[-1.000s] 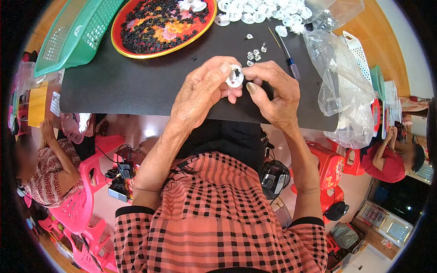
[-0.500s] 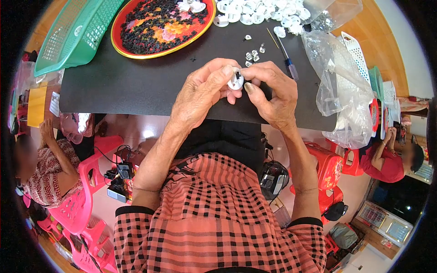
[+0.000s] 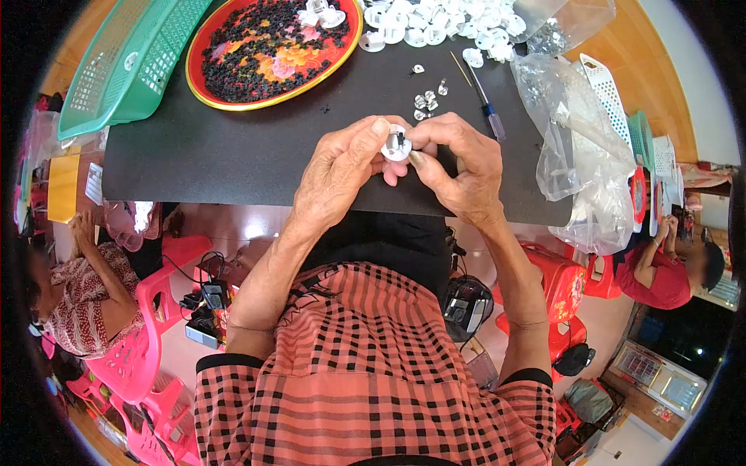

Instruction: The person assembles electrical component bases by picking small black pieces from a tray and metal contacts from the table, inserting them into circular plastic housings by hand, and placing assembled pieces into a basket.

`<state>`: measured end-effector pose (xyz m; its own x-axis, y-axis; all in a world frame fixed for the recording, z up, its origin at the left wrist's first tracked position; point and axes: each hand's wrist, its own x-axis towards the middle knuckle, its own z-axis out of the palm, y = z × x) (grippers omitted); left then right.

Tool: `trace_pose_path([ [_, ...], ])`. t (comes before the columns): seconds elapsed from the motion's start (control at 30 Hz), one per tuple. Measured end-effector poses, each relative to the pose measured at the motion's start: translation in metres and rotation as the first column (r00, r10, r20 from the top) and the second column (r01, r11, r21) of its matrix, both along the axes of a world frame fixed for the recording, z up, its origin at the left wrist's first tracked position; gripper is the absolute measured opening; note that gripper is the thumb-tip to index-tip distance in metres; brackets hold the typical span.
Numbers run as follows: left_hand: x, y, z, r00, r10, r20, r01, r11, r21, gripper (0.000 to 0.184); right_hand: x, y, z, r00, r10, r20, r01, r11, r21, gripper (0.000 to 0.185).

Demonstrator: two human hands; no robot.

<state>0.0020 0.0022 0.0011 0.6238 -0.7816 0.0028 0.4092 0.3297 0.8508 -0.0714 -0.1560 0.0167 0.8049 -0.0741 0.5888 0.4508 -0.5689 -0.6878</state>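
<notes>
The white disc (image 3: 394,153), with a black piece (image 3: 401,140) in it, is held between the thumb and fingers of the left hand (image 3: 336,165) over the worktop's (image 3: 233,167) near edge. The thumb of the right hand (image 3: 465,167), earlier held apart, has been brought to the disc's rim; whether anything is gripped there cannot be told.

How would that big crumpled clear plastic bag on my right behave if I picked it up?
The clear plastic bag is likely floppy, given its loose creases. Being thin, see-through film, it should feel light for its size. It seems to overhang the black table, so may slip.
</notes>
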Motion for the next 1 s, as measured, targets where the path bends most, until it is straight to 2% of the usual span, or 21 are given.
trace_pose_path([
  [0.2,-0.001,0.000,-0.002,1.000,0.009,-0.021,-0.008,1.000,0.012,0.043,-0.001,0.004,0.004,0.999,-0.009,-0.035,0.007,0.998,-0.063,0.024],
  [0.3,-0.002,0.002,0.002,1.000,0.021,-0.003,-0.021,0.999,0.048,0.042,-0.001,0.004,-0.003,0.999,-0.032,0.005,0.033,0.993,-0.117,0.028],
  [0.47,-0.002,0.003,0.003,0.999,0.041,0.024,-0.043,0.996,0.075,0.041,0.002,0.008,-0.009,0.973,-0.054,0.225,0.118,0.952,-0.283,0.034],
  [0.63,-0.003,0.000,0.005,0.994,0.048,0.102,-0.061,0.990,0.123,0.040,0.000,0.007,-0.012,0.972,-0.069,0.226,0.139,0.941,-0.310,0.034],
  [0.7,-0.002,0.000,0.000,0.996,0.063,0.065,-0.066,0.997,0.043,0.040,0.001,0.007,-0.010,0.968,-0.057,0.244,0.136,0.939,-0.317,0.033],
  [0.77,-0.002,0.000,0.000,0.995,0.072,0.068,-0.074,0.996,0.039,0.039,0.000,0.007,-0.007,0.988,-0.068,0.140,0.100,0.967,-0.235,0.032],
  [0.93,-0.004,-0.001,-0.003,0.991,0.116,0.061,-0.117,0.993,0.015,0.039,0.000,0.013,0.003,0.998,-0.060,0.030,0.064,0.985,-0.161,0.033],
  [1.0,-0.005,-0.001,0.001,0.977,0.137,0.165,-0.151,0.986,0.077,0.039,0.002,0.011,0.003,0.999,-0.045,0.022,0.048,0.987,-0.151,0.033],
])
